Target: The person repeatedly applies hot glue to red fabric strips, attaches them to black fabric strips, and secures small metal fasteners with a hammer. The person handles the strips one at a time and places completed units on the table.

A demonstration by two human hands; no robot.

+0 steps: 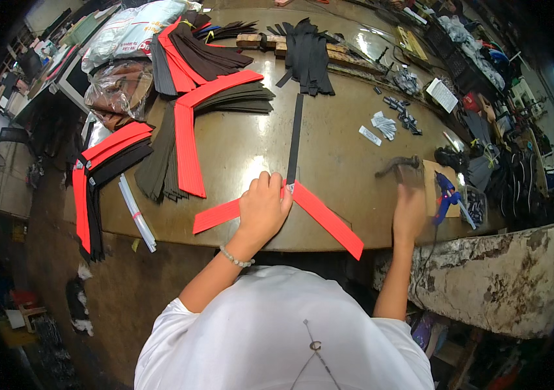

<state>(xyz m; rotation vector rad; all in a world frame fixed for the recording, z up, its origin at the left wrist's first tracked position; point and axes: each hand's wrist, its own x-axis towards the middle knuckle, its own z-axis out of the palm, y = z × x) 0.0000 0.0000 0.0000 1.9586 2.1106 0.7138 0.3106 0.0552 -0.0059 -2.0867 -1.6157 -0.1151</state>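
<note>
Head: tub (pixel 484 198) near right hand (pixel 409 209) holds dark pieces (pixel 476 209).

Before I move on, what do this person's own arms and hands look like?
The left hand is ungloved, with a bracelet of pale, rounded beads at the wrist. The right hand is ungloved but blurred, with no bracelet visible. White short fabric sleeves leave both forearms bare.

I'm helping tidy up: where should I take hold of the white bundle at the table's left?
Probably take the bundle around its pink band, coming from the right. It is long and narrow, banded near its middle, so should balance there; black strips lie to its left, tabletop to its right.
</note>
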